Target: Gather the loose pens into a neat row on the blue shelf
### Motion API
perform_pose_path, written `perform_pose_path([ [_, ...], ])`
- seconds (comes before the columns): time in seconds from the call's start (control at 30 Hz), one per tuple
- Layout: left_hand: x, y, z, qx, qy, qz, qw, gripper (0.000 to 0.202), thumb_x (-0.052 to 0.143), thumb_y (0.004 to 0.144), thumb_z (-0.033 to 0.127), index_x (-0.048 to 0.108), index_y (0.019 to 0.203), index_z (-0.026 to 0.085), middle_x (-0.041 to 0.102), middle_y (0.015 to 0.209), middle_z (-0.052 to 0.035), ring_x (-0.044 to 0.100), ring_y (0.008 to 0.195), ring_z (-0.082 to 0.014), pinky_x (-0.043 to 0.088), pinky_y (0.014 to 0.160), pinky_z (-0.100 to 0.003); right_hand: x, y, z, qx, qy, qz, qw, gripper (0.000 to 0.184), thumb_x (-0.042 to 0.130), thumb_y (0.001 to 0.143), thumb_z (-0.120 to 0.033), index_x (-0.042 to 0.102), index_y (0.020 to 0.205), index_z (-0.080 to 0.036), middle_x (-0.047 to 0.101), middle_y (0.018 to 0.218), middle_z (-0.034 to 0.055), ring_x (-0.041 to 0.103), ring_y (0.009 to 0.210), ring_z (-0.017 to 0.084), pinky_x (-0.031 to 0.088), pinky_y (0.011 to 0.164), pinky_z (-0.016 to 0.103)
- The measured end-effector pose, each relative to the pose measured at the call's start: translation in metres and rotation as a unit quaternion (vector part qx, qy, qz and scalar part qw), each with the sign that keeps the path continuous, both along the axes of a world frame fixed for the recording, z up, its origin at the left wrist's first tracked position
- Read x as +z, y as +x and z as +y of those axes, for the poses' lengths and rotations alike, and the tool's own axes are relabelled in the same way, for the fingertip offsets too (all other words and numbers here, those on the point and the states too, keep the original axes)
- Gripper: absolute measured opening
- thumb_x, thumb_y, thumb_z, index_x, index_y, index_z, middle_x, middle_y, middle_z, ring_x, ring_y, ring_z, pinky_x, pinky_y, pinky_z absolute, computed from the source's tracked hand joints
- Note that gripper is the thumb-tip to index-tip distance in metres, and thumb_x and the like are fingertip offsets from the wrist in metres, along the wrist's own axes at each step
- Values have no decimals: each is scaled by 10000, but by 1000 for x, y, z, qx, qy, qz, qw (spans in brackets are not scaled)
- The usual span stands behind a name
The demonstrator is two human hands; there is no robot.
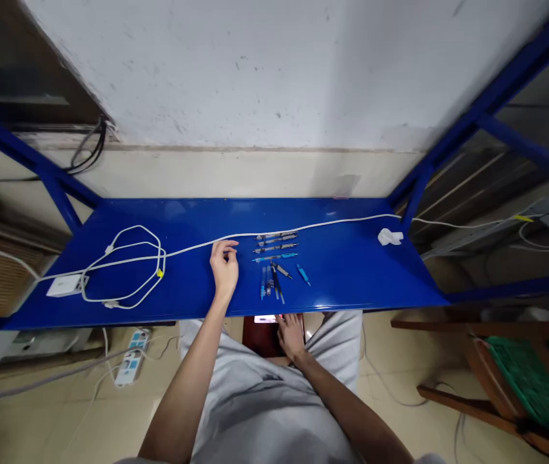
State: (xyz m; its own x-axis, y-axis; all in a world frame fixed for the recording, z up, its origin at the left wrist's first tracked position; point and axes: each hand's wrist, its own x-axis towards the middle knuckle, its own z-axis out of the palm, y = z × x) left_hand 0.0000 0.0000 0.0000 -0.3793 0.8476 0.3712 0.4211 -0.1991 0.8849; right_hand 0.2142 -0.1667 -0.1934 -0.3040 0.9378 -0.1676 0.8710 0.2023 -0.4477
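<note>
My left hand [225, 265] hovers over or rests on the blue table, its fingers loosely curled with a gap to the thumb and nothing visible in them. Just right of it lies a row of pens, among them a blue pen [275, 257] and a grey pen [275, 248]. Nearer the front edge are pen parts: clear barrels [263, 282], dark refills [277, 285], a grey piece [283, 270] and a blue piece [303, 274]. Below the table edge, my right hand [291, 335] lies with fingers stretched out beside a phone [265, 318] with a lit screen.
A white cable [332, 222] runs across the blue table [352, 270], behind the pens. Coiled cable [134, 299] and a white power adapter [66, 285] lie at left, crumpled white tissue [390, 237] at right. On the floor is a power strip [133, 357].
</note>
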Motion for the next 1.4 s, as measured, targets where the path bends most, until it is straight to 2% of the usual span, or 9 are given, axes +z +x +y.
perform_pose_path([
  [0.13, 1, 1, -1, -1, 16, -12, 1000, 310, 433, 795, 17, 679, 886, 181, 659, 1001, -33, 631, 775, -123, 498, 732, -238, 30, 8, -14, 29, 94, 105, 990, 404, 455, 910, -62, 692, 1216, -177, 678, 1172, 139, 624, 1107, 252, 511, 976, 383],
  [0.2, 4, 2, -3, -8, 26, -14, 1000, 311, 419, 797, 16, 677, 864, 176, 665, 936, -25, 631, 768, -123, 499, 737, -237, 57, 15, -24, 94, 160, 181, 966, 284, 442, 921, -59, 693, 984, -177, 680, 918, 83, 640, 833, 199, 523, 776, 312],
  [0.27, 7, 5, -6, -22, 41, -13, 999, 319, 407, 794, 9, 675, 843, 174, 660, 858, -14, 626, 749, -125, 498, 730, -237, 91, 23, -30, 145, 232, 230, 934, 235, 437, 934, -80, 650, 922, -181, 637, 826, 53, 580, 687, 166, 462, 638, 271],
  [0.43, 22, 12, -17, -69, 66, 32, 995, 320, 408, 829, 13, 676, 785, 181, 651, 781, -12, 629, 756, -141, 490, 725, -249, 188, 47, -3, 145, 364, 240, 888, 250, 433, 899, -26, 622, 952, -180, 607, 804, 53, 534, 666, 171, 391, 603, 288],
  [0.57, 31, 18, -32, -112, 17, 93, 989, 290, 418, 913, 74, 684, 900, 190, 663, 884, -32, 644, 839, -162, 494, 795, -277, 231, 58, 45, 46, 342, 208, 915, 300, 461, 936, -29, 657, 1097, -190, 656, 981, 96, 586, 855, 216, 466, 717, 323],
  [0.7, 31, 28, -54, -139, -62, 137, 979, 222, 418, 969, 149, 629, 1009, 207, 662, 928, -29, 645, 852, -168, 476, 800, -282, 238, 53, 82, -21, 299, 126, 946, 274, 501, 991, -125, 676, 1186, -205, 641, 1086, 104, 568, 981, 249, 487, 853, 376],
  [0.87, 26, 41, -73, -92, -131, 168, 973, 141, 490, 952, 191, 536, 1080, 228, 552, 754, 27, 612, 749, -175, 455, 734, -278, 237, 30, 105, -2, 233, 17, 972, 214, 567, 995, -201, 710, 1154, -214, 623, 1200, 109, 542, 1089, 274, 469, 890, 382],
  [1.1, 25, 45, -69, -84, -168, 331, 925, 33, 520, 969, 217, 530, 953, 244, 645, 814, -22, 615, 894, -245, 435, 751, -325, 245, 7, 104, 7, 124, -63, 990, 168, 560, 1025, -304, 681, 950, -216, 714, 949, 48, 630, 936, 239, 460, 859, 345],
  [1.4, 30, 52, -61, -94, -178, 353, 914, 64, 527, 961, 196, 538, 924, 248, 706, 862, -29, 589, 922, -259, 414, 740, -328, 243, -9, 98, 18, 108, -142, 984, 298, 492, 1043, -284, 601, 1295, -167, 751, 1089, 99, 667, 1062, 275, 497, 882, 344],
])
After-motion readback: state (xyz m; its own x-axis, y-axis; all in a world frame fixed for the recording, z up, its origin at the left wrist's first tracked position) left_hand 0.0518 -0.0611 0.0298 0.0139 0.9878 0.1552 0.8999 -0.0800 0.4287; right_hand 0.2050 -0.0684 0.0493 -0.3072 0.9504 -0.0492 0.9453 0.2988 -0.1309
